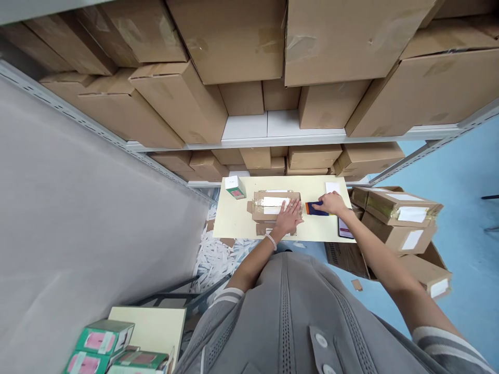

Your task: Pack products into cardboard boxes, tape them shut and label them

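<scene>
A cardboard box (268, 218) with white paper showing on its upper side lies on the cream table (234, 226). Flaps stick out at its left and front edges. My left hand (289, 216) rests flat on the box's right end, fingers spread. To the right, my right hand (331, 203) is closed over a dark blue flat packet (316, 209) with an orange left edge; part of it is hidden under the fingers. Just behind this hand lies a white paper (332, 186). A phone (345, 229) sits by the table's right edge, below my right forearm.
A small green-and-white box (236, 187) stands at the table's back left. Shelves (249, 140) loaded with cardboard boxes rise behind. Taped cartons (405, 208) are stacked at right. White paper strips (218, 259) cover the floor at left, near green boxes (103, 340) on another table.
</scene>
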